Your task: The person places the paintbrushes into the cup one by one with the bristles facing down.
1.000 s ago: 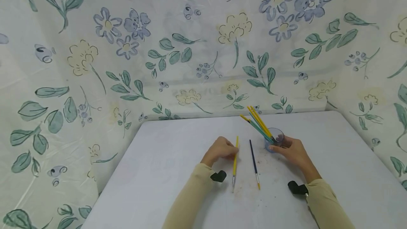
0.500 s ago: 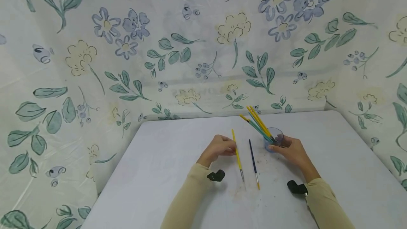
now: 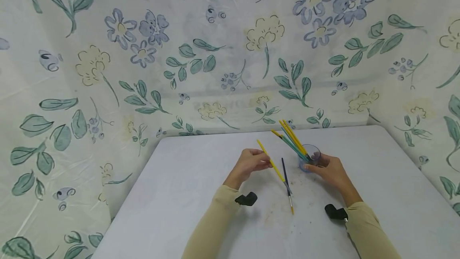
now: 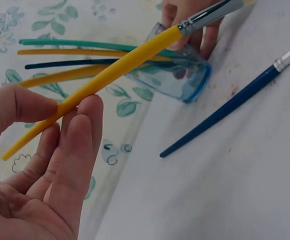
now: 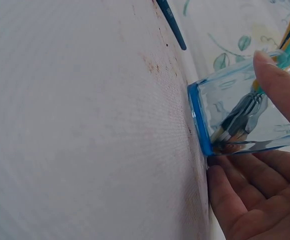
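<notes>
My left hand pinches a yellow paintbrush by its handle between thumb and fingertips, its metal-and-bristle end pointing away from the palm. In the head view that brush slants across a dark blue paintbrush, which lies on the table. A clear glass with a blue base stands on the table, and my right hand grips it, thumb on one side and fingers on the other. Inside the glass lean several brushes with yellow, green and blue handles, bristles down.
The white table has small reddish-brown specks around the brush and glass. A floral-patterned cloth rises behind the table and along its sides. A black wrist mount sits at the left cuff, another black mount at the right.
The left hand has lifted the yellow paintbrush and swung its bristle end to the right, over the blue brush. The right hand and the glass have stayed in place.
</notes>
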The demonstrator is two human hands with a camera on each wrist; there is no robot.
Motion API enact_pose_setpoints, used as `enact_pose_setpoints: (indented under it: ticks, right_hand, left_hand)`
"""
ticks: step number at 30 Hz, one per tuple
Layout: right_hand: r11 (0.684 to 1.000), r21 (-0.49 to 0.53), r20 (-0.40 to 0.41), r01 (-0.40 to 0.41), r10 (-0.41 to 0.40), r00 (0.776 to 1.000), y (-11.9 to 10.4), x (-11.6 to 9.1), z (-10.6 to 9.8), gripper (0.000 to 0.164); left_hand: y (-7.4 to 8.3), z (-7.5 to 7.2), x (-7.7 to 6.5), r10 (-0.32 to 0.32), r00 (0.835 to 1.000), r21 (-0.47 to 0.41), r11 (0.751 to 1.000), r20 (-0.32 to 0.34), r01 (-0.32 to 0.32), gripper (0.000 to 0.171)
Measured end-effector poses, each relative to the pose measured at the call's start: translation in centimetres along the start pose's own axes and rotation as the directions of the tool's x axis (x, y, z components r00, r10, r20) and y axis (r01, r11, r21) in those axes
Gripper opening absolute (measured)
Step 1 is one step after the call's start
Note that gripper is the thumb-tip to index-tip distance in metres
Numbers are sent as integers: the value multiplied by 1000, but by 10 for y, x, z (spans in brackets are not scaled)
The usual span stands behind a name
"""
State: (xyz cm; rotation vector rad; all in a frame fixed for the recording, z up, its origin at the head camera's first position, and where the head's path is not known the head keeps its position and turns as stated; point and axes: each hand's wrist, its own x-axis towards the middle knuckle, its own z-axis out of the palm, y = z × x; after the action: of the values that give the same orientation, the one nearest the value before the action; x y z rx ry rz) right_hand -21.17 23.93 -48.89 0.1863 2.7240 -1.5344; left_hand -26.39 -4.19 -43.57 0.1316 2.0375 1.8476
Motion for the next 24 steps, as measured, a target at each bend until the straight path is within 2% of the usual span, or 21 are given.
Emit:
enact_pose_setpoints:
  ticks: [10, 20, 24]
  right_hand:
    - [1000, 3, -1, -1, 1, 1000, 0, 0, 0, 75]
    - [1000, 5, 2, -6, 6, 1000, 1, 2, 0, 79]
    - [1000, 8, 4, -14, 14, 1000, 1, 1, 0, 79]
  left_hand:
    - [10, 9, -1, 61, 998, -82, 995, -28, -63, 18]
    - [19, 19, -3, 144, 989, -151, 978, -30, -147, 17]
    - [21, 22, -3, 153, 987, -171, 972, -48, -159, 17]
